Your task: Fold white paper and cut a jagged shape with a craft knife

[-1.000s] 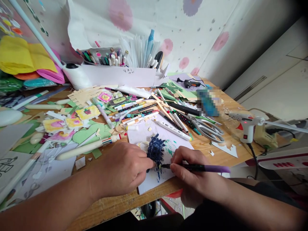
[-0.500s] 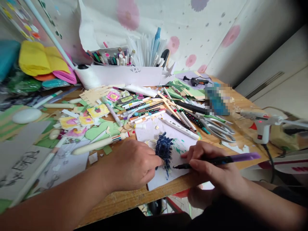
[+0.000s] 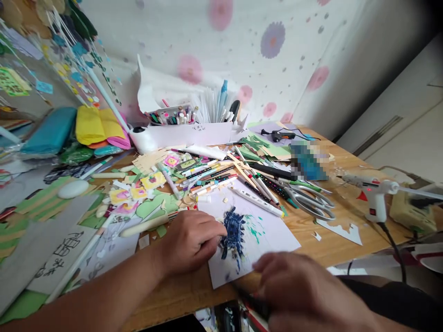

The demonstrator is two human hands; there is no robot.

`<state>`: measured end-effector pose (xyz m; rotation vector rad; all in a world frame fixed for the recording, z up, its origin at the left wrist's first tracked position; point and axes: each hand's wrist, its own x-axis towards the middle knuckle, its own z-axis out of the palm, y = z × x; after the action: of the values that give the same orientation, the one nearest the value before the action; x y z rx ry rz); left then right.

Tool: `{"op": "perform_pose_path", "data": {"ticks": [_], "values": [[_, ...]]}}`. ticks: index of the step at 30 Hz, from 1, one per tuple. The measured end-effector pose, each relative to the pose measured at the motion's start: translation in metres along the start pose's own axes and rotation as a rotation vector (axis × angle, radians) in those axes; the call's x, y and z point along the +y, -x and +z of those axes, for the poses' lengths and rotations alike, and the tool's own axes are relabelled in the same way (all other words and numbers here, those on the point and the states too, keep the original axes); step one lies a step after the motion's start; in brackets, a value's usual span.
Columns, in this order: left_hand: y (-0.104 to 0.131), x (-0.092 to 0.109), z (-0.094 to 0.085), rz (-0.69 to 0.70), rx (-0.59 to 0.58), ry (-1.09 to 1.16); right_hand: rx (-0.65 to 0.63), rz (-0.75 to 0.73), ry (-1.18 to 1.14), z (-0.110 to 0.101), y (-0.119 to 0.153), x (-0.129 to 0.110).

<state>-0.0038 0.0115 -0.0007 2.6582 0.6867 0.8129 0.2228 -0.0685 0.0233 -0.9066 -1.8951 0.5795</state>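
A dark blue, spiky-edged piece (image 3: 234, 235) lies on a white sheet (image 3: 273, 233) near the table's front edge. My left hand (image 3: 194, 240) is closed, its thumb and index finger at the left edge of this piece, against the sheet. Its other fingers curl under. At the lower right, my right hand (image 3: 297, 286) is smeared by motion, off the sheet's front corner. A dark pen (image 3: 254, 302) with a blurred tip shows under its fingers, pointing down and left. Green paint marks (image 3: 255, 227) dot the sheet beside the blue piece.
A white-barrelled marker (image 3: 258, 201) lies across the sheet's top. Behind it are heaped pens and paper scraps, then a white pen box (image 3: 211, 133). Scissors (image 3: 313, 202) and a white glue gun (image 3: 377, 198) with its cord are on the right. Painted flower cutouts (image 3: 138, 192) lie left.
My right hand has swung down and toward me with the pen, away from the blue piece. My left hand stays at the piece's left edge. The view has tilted up.
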Motion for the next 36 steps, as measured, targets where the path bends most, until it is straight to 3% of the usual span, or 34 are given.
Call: {"op": "perform_pose_path", "data": {"ticks": [2,5,8,11,18,26,36], "values": [[0.000,0.004,0.002,0.023,-0.086,0.011,0.068,0.082,-0.063,0.001,-0.002,0.018],[-0.003,0.012,0.006,0.084,-0.204,0.023,0.272,0.365,-0.305,-0.003,-0.005,0.042],[-0.005,0.016,0.009,0.124,-0.227,0.021,0.074,0.438,-0.383,-0.005,-0.001,0.049],[-0.005,0.015,0.011,0.125,-0.214,0.009,0.038,0.486,-0.393,0.000,0.007,0.045],[-0.003,0.013,0.013,0.058,-0.241,-0.041,-0.044,0.477,-0.262,0.009,0.013,0.044],[-0.002,0.010,0.016,0.085,-0.266,-0.079,-0.131,0.422,-0.108,0.010,0.004,0.037],[0.000,0.009,0.019,0.098,-0.288,-0.120,-0.147,0.446,-0.104,0.010,0.003,0.035]]}}
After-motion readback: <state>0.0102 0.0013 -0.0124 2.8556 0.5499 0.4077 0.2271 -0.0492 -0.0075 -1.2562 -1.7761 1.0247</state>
